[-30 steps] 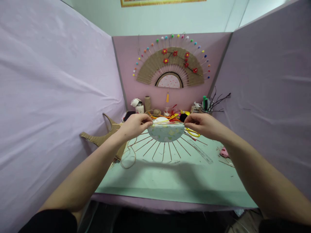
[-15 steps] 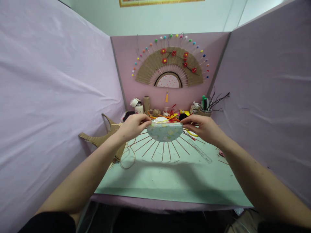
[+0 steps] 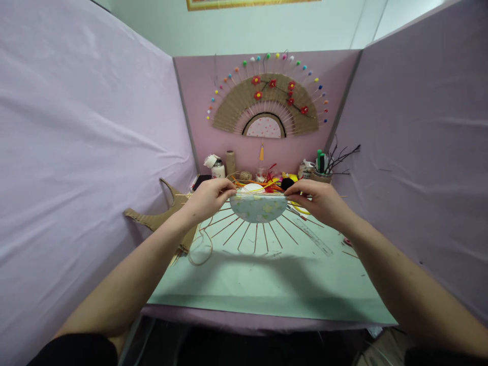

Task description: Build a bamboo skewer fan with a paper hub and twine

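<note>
Above the pale green tabletop (image 3: 263, 282), left hand (image 3: 211, 195) and right hand (image 3: 314, 195) pinch closed on opposite corners of a pale blue floral half-disc (image 3: 259, 209) (thin, straight brown sticks (image 3: 265, 237) fan below).

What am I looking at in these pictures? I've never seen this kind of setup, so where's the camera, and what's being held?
There is no machine here, just a person's two bare hands. Every picture comes from one camera worn on the head, looking forward and down. The left hand and right hand pinch a patterned half circle, one at each end of its straight upper edge. Thin sticks spread out around its curve. Below is a pale green table, with a clear ruler toward the right and a piece of cardboard and a loop of string toward the left. A decorated fan is mounted on the pink panel behind.
</note>
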The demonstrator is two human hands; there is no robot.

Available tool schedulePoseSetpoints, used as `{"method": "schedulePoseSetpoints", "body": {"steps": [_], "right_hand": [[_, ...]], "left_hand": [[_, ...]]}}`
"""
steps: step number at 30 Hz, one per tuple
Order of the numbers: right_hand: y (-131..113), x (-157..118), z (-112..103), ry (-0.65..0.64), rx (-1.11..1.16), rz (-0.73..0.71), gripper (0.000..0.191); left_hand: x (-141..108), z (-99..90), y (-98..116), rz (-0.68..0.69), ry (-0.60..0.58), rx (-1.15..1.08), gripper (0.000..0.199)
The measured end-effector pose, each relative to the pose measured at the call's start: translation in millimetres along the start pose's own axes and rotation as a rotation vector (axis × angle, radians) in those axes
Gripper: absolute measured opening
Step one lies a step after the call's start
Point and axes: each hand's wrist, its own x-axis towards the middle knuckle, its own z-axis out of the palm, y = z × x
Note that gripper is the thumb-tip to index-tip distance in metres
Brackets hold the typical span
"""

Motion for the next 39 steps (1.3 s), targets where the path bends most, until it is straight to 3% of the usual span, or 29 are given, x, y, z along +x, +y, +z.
{"method": "schedulePoseSetpoints", "body": {"steps": [4,10,17,29,35,39], "right_hand": [[5.3,-0.1,2.7,0.053,-0.043,-0.125,0.018],[11.6,-1.4,3.9,0.078,-0.098,-0.199,0.017],[14.8,-3.5,3.2,0.102,-0.094,-0.289,0.018],[20.2,-3.9,4.5,0.105,-0.123,-0.326,0.017],[18.5,-3.8,4.8,0.103,-0.117,-0.313,0.018],[18.2,-3.5,5.2,0.097,-0.102,-0.303,0.018]], "left_hand": [[0.4,1.0,-2.3,0.030,0.011,0.016,0.013],[0.1,0.3,-2.2,0.073,0.018,0.039,0.012],[2.3,-7.9,-8.2,0.141,-0.054,0.042,0.015],[3.2,-13.6,-10.7,0.040,-0.134,0.013,0.024],[4.1,-15.5,-8.4,0.038,-0.127,-0.047,0.038],[9.6,-16.9,3.9,0.116,-0.113,-0.019,0.043]]}}
